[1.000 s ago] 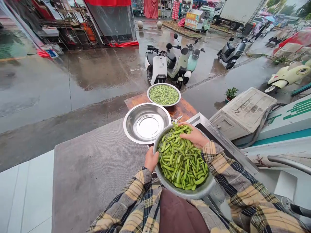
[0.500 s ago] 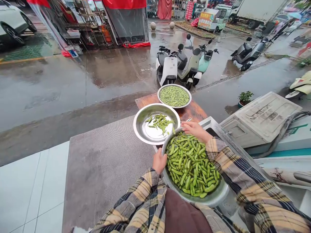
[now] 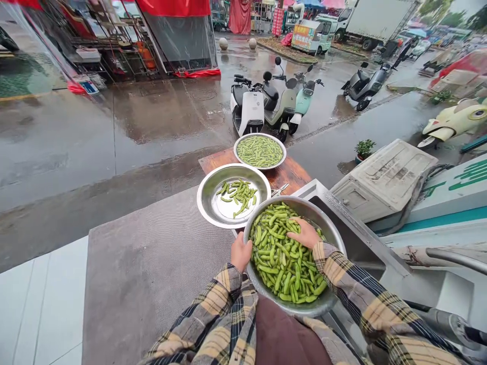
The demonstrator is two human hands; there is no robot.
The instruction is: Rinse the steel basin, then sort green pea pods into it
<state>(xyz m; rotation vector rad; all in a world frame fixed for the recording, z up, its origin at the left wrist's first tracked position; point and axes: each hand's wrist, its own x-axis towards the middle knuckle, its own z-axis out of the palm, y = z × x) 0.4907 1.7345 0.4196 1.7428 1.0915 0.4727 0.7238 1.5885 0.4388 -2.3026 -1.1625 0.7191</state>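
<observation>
The big steel bowl (image 3: 330, 238) heaped with green bean pods (image 3: 283, 258) sits right in front of the person, tipped a bit toward the lap and hanging past the near edge of the wooden table (image 3: 291, 172). The left hand (image 3: 241, 252) is clamped on the bowl's left rim, thumb over the edge. The right hand (image 3: 304, 234) lies on top of the pods near the middle, fingers curled loosely into the heap — can't tell if it actually has any pinched.

Just past it, touching or nearly touching its far-left rim, there's a second steel bowl (image 3: 210, 197) with only a small scatter of pods (image 3: 238, 191) in the bottom. Further out on the table's far edge sits a third bowl (image 3: 279, 152), full of pods. Scissors (image 3: 279, 190) peek out between the bowls. Beyond that — wet pavement and parked scooters (image 3: 266, 104).
</observation>
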